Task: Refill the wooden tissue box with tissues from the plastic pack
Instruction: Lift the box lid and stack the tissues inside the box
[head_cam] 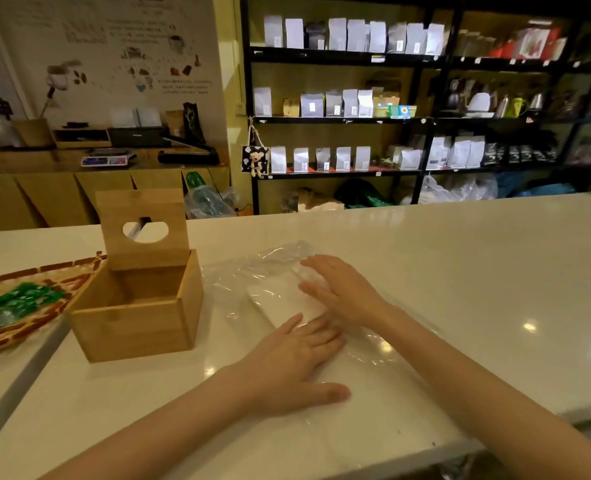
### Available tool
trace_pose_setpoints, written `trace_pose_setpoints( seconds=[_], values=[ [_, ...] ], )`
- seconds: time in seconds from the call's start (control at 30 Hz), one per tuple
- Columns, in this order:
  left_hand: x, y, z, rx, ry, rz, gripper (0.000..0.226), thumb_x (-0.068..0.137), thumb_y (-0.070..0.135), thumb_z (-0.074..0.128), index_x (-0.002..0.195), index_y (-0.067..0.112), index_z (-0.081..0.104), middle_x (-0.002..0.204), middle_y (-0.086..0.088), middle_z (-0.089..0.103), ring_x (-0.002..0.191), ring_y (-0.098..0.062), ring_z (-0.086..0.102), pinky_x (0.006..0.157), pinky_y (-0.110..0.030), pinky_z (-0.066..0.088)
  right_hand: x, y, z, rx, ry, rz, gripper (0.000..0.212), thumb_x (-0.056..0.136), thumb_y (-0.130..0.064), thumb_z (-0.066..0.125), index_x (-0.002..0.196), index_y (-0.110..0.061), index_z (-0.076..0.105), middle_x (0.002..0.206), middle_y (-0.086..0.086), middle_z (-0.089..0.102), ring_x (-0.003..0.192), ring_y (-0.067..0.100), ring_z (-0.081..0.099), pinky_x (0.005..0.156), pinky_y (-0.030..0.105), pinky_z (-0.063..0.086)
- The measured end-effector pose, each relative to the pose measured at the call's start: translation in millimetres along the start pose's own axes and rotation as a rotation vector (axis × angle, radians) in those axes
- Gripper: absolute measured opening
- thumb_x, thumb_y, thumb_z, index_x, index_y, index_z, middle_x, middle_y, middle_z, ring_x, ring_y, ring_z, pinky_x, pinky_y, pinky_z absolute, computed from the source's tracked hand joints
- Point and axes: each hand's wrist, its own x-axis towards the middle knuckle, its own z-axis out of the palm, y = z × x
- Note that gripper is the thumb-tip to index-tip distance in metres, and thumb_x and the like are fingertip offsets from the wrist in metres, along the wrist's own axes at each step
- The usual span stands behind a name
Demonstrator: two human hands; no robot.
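Observation:
The wooden tissue box stands on the white counter at the left with its hinged lid raised upright; the inside looks empty. To its right lies the clear plastic pack with a white stack of tissues inside. My left hand lies flat on the near end of the pack, fingers spread. My right hand rests palm down on the tissues' right side, fingers pointing left. Neither hand visibly grips anything.
A woven tray with green wrapped items sits left of the box. The white counter stretches to the right and far side. Behind it stand black shelves of bags and a wooden side counter.

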Motion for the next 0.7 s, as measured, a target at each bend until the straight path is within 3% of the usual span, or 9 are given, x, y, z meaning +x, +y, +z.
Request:
trace_pose_setpoints(
  seconds=[0.1, 0.23, 0.3, 0.37, 0.43, 0.57, 0.63, 0.7],
  values=[
    [0, -1, 1, 0.017, -0.008, 0.019, 0.068, 0.088, 0.057, 0.026, 0.146, 0.024, 0.015, 0.158, 0.007, 0.009, 0.144, -0.006, -0.008, 0.110, -0.026, -0.013, -26, -8, -20, 0.202, 0.080, 0.050, 0.035, 0.093, -0.030, 0.051, 0.126, -0.019, 0.054, 0.130, -0.001, 0.058, 0.119, 0.011, 0.051, 0.103, 0.033, 0.041],
    [-2, -3, 1, -0.072, 0.038, 0.033, 0.055, 0.092, 0.047, 0.020, 0.143, 0.027, 0.026, 0.155, 0.011, 0.019, 0.139, 0.004, -0.007, 0.112, -0.026, -0.008, -76, -20, -47, 0.423, 0.203, 0.073, 0.011, 0.087, -0.009, 0.061, 0.089, -0.012, 0.071, 0.085, 0.001, 0.074, 0.078, 0.012, 0.069, 0.077, 0.031, 0.053],
    [-1, -3, 1, -0.141, 0.056, 0.022, 0.050, 0.095, 0.042, 0.016, 0.142, 0.031, 0.027, 0.155, 0.014, 0.019, 0.139, 0.005, -0.005, 0.117, -0.029, -0.005, -100, -24, -57, 0.517, 0.130, 0.080, 0.014, 0.084, -0.003, 0.060, 0.077, -0.006, 0.072, 0.073, 0.010, 0.073, 0.063, 0.016, 0.069, 0.064, 0.025, 0.055],
    [0, -5, 1, -0.189, 0.056, 0.001, 0.059, 0.089, 0.051, 0.008, 0.142, 0.033, 0.027, 0.155, 0.014, 0.017, 0.141, 0.004, 0.000, 0.116, -0.026, -0.006, -120, -25, -61, 0.564, -0.025, 0.093, 0.017, 0.082, -0.001, 0.057, 0.075, -0.006, 0.071, 0.068, 0.013, 0.072, 0.055, 0.017, 0.067, 0.058, 0.022, 0.053],
    [2, -6, 1, -0.249, 0.086, -0.007, 0.076, 0.076, 0.060, -0.003, 0.141, 0.035, 0.027, 0.154, 0.014, 0.018, 0.140, 0.005, 0.002, 0.114, -0.022, -0.006, -135, -23, -53, 0.380, -0.138, 0.062, 0.019, 0.081, -0.013, 0.053, 0.081, -0.016, 0.072, 0.072, 0.002, 0.073, 0.062, 0.016, 0.067, 0.063, 0.026, 0.054],
    [-1, -5, -5, -0.315, 0.136, 0.039, 0.068, 0.080, 0.060, 0.003, 0.140, 0.037, 0.026, 0.150, 0.020, 0.016, 0.140, 0.008, 0.003, 0.115, -0.020, -0.004, -139, -10, -18, -0.201, -0.099, -0.254, 0.034, 0.093, -0.027, 0.040, 0.121, -0.019, 0.057, 0.124, -0.001, 0.064, 0.115, 0.012, 0.053, 0.099, 0.028, 0.042],
    [-1, -7, -11, -0.333, 0.144, 0.054, 0.065, 0.084, 0.062, 0.010, 0.140, 0.035, 0.026, 0.148, 0.022, 0.014, 0.138, 0.010, 0.003, 0.115, -0.019, -0.004, -127, -10, -9, -0.318, -0.093, -0.246, 0.046, 0.099, -0.038, 0.022, 0.137, -0.019, 0.038, 0.143, -0.001, 0.046, 0.136, 0.012, 0.032, 0.111, 0.028, 0.027],
    [3, -12, -22, -0.390, 0.176, -0.043, 0.059, 0.089, 0.054, 0.014, 0.142, 0.030, 0.025, 0.151, 0.018, 0.015, 0.137, 0.010, 0.003, 0.117, -0.023, -0.002, -110, -15, -2, -0.291, -0.152, -0.197, 0.060, 0.093, -0.048, 0.010, 0.147, -0.022, 0.006, 0.154, -0.008, 0.005, 0.142, 0.006, -0.002, 0.119, 0.028, 0.004]
  ],
)
